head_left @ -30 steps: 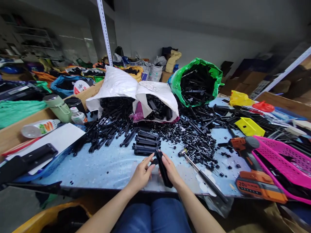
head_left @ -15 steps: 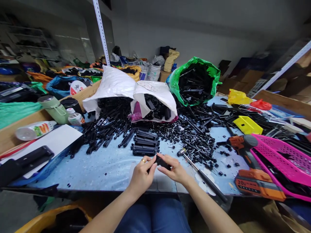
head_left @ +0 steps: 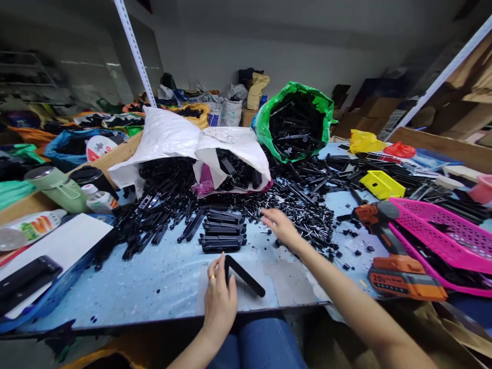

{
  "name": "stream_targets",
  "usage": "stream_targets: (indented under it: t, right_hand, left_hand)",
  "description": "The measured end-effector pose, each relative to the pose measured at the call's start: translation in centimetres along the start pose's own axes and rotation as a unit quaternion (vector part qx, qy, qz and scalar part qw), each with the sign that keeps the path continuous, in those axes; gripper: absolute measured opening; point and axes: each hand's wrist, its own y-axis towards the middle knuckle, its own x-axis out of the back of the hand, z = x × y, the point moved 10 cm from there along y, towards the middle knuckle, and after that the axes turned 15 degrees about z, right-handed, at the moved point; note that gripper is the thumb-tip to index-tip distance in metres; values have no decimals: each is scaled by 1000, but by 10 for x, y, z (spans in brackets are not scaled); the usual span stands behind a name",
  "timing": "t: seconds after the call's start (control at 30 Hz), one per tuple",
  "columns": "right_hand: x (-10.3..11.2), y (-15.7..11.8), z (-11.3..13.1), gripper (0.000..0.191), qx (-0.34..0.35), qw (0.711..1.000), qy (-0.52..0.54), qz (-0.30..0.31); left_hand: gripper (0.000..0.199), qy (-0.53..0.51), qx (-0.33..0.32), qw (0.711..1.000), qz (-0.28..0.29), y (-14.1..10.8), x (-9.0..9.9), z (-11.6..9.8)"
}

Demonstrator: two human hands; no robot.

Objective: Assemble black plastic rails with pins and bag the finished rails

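Observation:
My left hand (head_left: pixel 221 300), with a ring on one finger, grips the near left end of a long black part (head_left: pixel 246 277) above the light patch at the table's front edge. The part slants down to the right. My right hand (head_left: pixel 282 226) is reached out over the near side of a pile of small black pieces with metal pins (head_left: pixel 307 220); its fingers are slightly apart and nothing shows in them. Several black assembled parts (head_left: pixel 224 230) lie stacked in a row beyond my left hand.
Loose black parts (head_left: pixel 154 215) spill from white sacks (head_left: pixel 169 134). A green bag (head_left: pixel 263 128) of black parts stands behind. To the right are an orange drill (head_left: pixel 407 277), a pink basket (head_left: pixel 434 218) and a yellow tray (head_left: pixel 382 185). Bottles (head_left: pixel 61 188) and white paper (head_left: pixel 73 241) are at left.
My right hand has left the black part and moved up and right to the small pieces. My left hand stays with the part, now lower and flatter. The view has shifted a little.

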Motion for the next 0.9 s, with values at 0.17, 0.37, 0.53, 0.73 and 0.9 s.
stream_targets:
  t: [0.17, 0.37, 0.53, 0.73, 0.9]
  right_hand:
    - [72, 55, -125, 39, -235, 967, -85, -50]
    - [61, 72, -174, 30, -310, 946, -90, -12]
    - [69, 58, -163, 32, -323, 941, -100, -19]
    - [26, -6, -56, 29, -103, 985, -118, 70]
    - [-70, -103, 58, 26, 212, 938, -142, 233]
  left_hand:
    - [53, 204, -178, 945, 186, 9, -35, -32]
    - [31, 269, -196, 904, 267, 27, -40, -46]
    - [35, 315, -220, 877, 288, 23, -52, -48]
    - [30, 284, -129, 910, 272, 23, -44, -27]
    - [33, 180, -134, 920, 322, 23, -53, -29]
